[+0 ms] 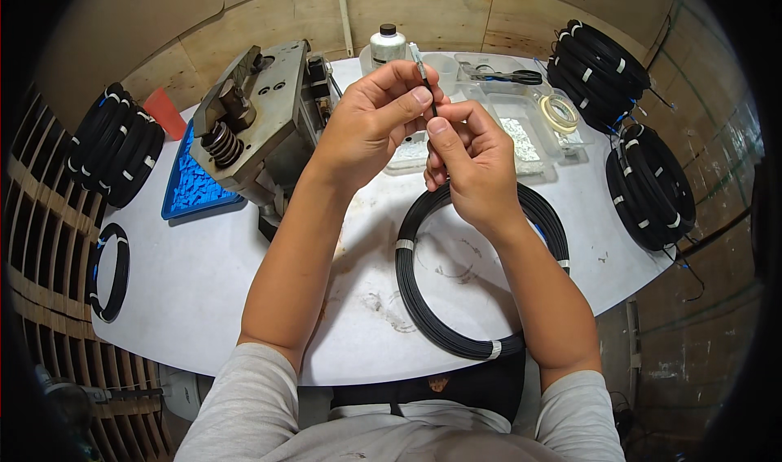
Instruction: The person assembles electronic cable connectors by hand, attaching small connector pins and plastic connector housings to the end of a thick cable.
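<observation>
A black cable end (425,78) was held up over the tabletop (195,299), its pale tip (416,53) pointed upward. It was pinched between thumb and fingers by the left hand (375,120); the grip of the right hand (472,157) was likewise pressed together on it, just below. A black cable coil (425,319), bound with white bands (405,245), was laid flat nearer the body, partly covered by the right forearm (558,307) (link to the held end couldn't be told). To the left, a metal machine (281,100) with a spring was set beside a blue tray (204,212) filled with small blue pieces (194,181). Beyond the hands, a dark-capped bottle (388,47), white bits (515,139), a cream tape roll (547,112) and scissors (507,77) were placed. More banded coils (599,75) were stacked at both sides.
</observation>
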Tool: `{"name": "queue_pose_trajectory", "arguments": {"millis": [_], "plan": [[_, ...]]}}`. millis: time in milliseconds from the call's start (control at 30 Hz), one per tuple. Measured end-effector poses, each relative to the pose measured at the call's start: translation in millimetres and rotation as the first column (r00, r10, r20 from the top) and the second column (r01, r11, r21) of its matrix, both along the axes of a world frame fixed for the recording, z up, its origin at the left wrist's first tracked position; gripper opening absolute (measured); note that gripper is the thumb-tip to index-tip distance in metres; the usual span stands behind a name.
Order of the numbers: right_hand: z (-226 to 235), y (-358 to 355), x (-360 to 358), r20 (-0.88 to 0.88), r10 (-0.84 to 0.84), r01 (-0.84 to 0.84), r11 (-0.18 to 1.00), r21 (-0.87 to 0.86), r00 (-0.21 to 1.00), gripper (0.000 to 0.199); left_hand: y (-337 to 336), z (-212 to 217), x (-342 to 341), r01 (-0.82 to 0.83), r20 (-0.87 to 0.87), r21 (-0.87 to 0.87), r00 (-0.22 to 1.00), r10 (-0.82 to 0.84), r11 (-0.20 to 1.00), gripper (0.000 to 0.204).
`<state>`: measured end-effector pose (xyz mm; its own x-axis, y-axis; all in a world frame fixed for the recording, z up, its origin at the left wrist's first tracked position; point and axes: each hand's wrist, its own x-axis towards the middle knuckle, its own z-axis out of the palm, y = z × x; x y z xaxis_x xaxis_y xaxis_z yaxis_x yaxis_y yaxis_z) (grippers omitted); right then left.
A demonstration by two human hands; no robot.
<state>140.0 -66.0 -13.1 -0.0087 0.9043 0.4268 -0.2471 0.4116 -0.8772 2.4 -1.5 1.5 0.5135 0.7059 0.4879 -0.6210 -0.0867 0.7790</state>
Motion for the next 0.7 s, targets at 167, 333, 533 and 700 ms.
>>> {"name": "queue_pose_trajectory", "arguments": {"millis": [167, 333, 533, 700], "plan": [[-1.5, 1.0, -0.2, 0.006, 0.001, -0.001, 1.0, 0.015, 1.0, 0.012, -0.2, -0.2, 0.0, 0.001, 0.0, 0.007, 1.0, -0.001, 1.0, 0.016], [-1.4, 1.1, -0.3, 0.005, -0.001, 0.0, 1.0, 0.021, 1.0, 0.013, 3.4, -1.7, -1.6, 0.033, 0.004, 0.005, 0.999, -0.033, 0.999, 0.018], [-2.1, 1.3, -1.8, 0.01, -0.009, 0.009, 1.0, 0.02, 1.0, 0.013, 2.3, -1.6, -1.8, 0.036, 0.009, 0.001, 0.999, -0.036, 0.999, 0.017], [-2.8, 1.1, -2.0, 0.015, -0.016, 0.015, 0.999, 0.034, 1.0, 0.014, 0.8, -0.3, -1.7, 0.011, -0.005, -0.009, 1.0, -0.011, 1.0, 0.019]]}}
